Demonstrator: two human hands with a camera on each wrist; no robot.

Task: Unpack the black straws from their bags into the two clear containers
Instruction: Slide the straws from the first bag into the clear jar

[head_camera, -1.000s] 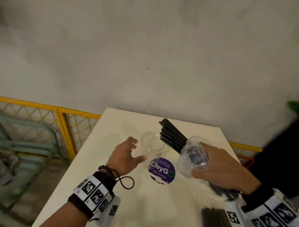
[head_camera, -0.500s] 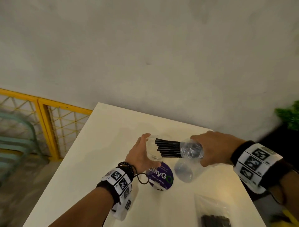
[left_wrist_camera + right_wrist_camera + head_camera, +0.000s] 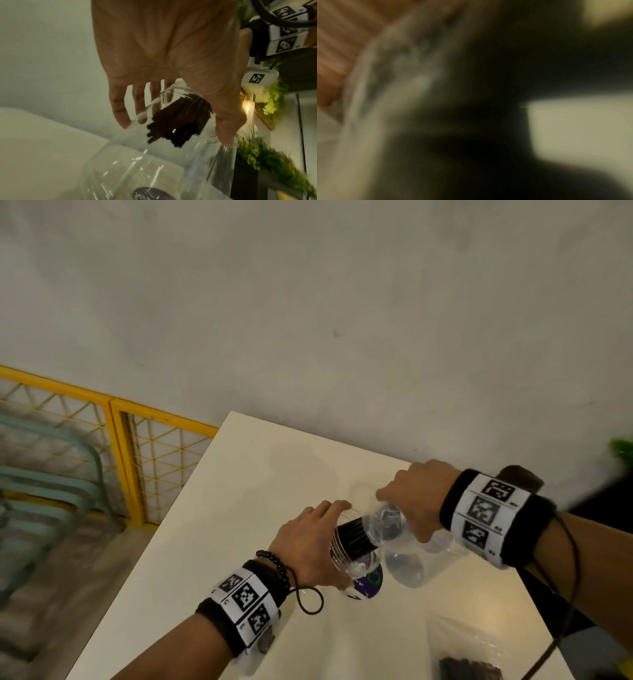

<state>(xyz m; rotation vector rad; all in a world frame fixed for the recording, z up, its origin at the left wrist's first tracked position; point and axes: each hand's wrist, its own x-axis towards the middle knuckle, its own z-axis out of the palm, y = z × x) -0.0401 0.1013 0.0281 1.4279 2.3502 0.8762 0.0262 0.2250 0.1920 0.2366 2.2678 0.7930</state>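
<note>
Two hands are working together: the left hand (image 3: 310, 542) is gripping a tilted jar (image 3: 346, 546) so its mouth faces the right hand (image 3: 416, 501), which is clenching the bag (image 3: 387, 523), feeding straws (image 3: 354, 537) inside.

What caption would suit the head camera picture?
Left hand tilts a clear plastic container while right hand feeds bagged black straws in.

head: above, facing down/fwd at white rectangular worktop (image 3: 239, 508)
L wrist: v. close, along palm
R wrist: blurred
shared: bundle of thin black plastic straws (image 3: 354, 537) (image 3: 178, 119)
</note>
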